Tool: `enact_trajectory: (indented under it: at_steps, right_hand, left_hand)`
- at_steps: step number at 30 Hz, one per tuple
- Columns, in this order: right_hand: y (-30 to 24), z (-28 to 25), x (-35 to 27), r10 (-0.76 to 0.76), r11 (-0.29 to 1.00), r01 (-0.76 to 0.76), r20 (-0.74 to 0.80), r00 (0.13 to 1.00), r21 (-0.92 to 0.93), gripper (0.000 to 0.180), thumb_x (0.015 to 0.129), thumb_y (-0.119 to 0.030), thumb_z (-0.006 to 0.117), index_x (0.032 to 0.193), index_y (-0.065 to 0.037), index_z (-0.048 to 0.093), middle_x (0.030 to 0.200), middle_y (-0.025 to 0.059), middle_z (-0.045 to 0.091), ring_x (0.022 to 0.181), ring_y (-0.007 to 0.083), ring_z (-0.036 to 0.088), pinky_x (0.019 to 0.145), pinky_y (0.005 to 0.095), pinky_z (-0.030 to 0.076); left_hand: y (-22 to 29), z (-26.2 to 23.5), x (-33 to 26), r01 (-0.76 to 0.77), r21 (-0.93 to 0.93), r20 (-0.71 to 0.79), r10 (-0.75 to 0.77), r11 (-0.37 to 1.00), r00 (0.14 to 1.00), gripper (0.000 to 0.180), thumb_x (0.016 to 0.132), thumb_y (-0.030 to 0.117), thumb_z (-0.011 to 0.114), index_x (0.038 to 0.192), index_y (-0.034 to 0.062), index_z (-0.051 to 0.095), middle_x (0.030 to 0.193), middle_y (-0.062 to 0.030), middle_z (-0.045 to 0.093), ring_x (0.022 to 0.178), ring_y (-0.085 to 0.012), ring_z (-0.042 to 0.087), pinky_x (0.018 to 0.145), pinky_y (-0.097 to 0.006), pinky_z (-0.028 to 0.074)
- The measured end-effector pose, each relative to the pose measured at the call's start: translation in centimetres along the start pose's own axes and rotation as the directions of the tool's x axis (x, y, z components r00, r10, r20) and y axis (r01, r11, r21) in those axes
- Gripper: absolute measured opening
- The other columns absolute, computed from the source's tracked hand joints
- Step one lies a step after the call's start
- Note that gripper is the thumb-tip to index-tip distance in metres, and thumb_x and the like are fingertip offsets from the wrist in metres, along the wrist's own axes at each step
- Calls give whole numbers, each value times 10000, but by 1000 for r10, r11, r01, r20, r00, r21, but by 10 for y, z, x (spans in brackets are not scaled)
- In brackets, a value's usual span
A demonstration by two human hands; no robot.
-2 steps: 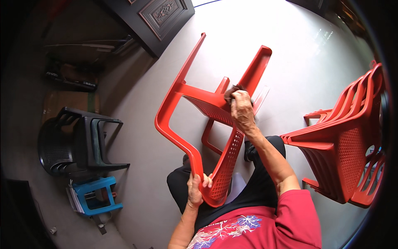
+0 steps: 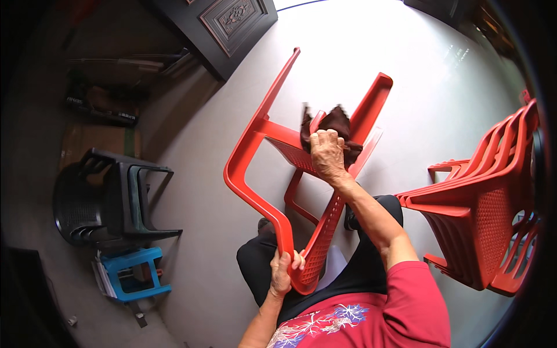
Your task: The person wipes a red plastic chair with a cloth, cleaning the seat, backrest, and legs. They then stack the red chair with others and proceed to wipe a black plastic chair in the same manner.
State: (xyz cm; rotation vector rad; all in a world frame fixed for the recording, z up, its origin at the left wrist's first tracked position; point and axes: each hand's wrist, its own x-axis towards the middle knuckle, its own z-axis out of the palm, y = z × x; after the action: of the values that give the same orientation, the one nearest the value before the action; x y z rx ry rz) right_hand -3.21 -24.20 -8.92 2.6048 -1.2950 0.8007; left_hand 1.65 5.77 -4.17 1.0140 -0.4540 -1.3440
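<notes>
Red plastic chair (image 2: 272, 174), moulded with a perforated seat and back, is held tipped over in the middle of the scene, its legs pointing toward the far side above a pale glossy floor (image 2: 406, 69). The near curved edge of the chair is gripped by the left hand (image 2: 282, 272), whose fingers are wrapped closed around the red rim close to the person's lap. A dark brown cloth (image 2: 332, 124) is pressed against the underside of the perforated seat by the right hand (image 2: 326, 155), the fingers being closed over the bunched fabric, which sticks out beyond the knuckles on the far side. A stack of matching red plastic chairs (image 2: 481, 214) is seen to the right, just beside the right arm and apart from the held chair. To the left, well apart, a stack of black plastic chairs (image 2: 104, 197) is set, with a small blue plastic stool (image 2: 133, 272) on its near side. A dark carved wooden door (image 2: 229, 26) is seen at the far left.
</notes>
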Motion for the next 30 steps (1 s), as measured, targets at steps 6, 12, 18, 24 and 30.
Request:
enact_trajectory:
  at_steps: [6, 12, 18, 24, 30]
  right_hand:
    - [-53, 46, 43, 66, 988, -83, 129, 989, 131, 193, 818, -131, 511, 974, -26, 550, 982, 133, 554, 970, 309, 512, 795, 426, 417]
    - [-92, 81, 70, 4, 973, -8, 19, 1000, 230, 188, 744, -85, 539, 921, -33, 571, 1002, 136, 527, 973, 317, 491, 767, 440, 417]
    - [-115, 66, 48, -213, 797, 217, -74, 974, 563, 167, 712, -57, 558, 873, -41, 600, 976, 90, 553, 963, 283, 498, 778, 401, 424]
    - [-138, 29, 13, -571, 502, 161, 186, 800, 849, 283, 757, -41, 561, 1027, -93, 629, 1130, 16, 588, 1168, 222, 448, 914, 390, 358]
    - [-88, -6, -4, -701, 361, -53, 309, 643, 931, 313, 767, -11, 563, 1045, -148, 612, 1106, -22, 594, 1146, 226, 436, 947, 402, 295]
  left_hand:
    - [-5, -4, -6, 16, 74, -29, -14, 997, 999, 363, 1001, 382, 388, 1118, 45, 455, 676, 5, 408, 654, -129, 462, 905, -360, 398]
    - [-13, -5, -6, 26, 40, -8, -25, 999, 1000, 371, 1001, 373, 394, 1176, 50, 450, 668, 12, 402, 657, -128, 468, 995, -410, 349]
    - [-6, -3, -4, 27, 97, -25, -25, 995, 999, 384, 1001, 388, 390, 1141, 36, 448, 662, 6, 411, 639, -127, 468, 989, -417, 361]
    - [-4, -3, -7, 66, 134, -52, -60, 989, 997, 382, 996, 401, 394, 1110, 40, 448, 663, 4, 414, 647, -133, 478, 974, -408, 379]
    - [-9, -4, -9, 42, 123, -47, -36, 992, 998, 405, 985, 420, 415, 1122, 40, 440, 674, -8, 431, 661, -138, 490, 989, -423, 369]
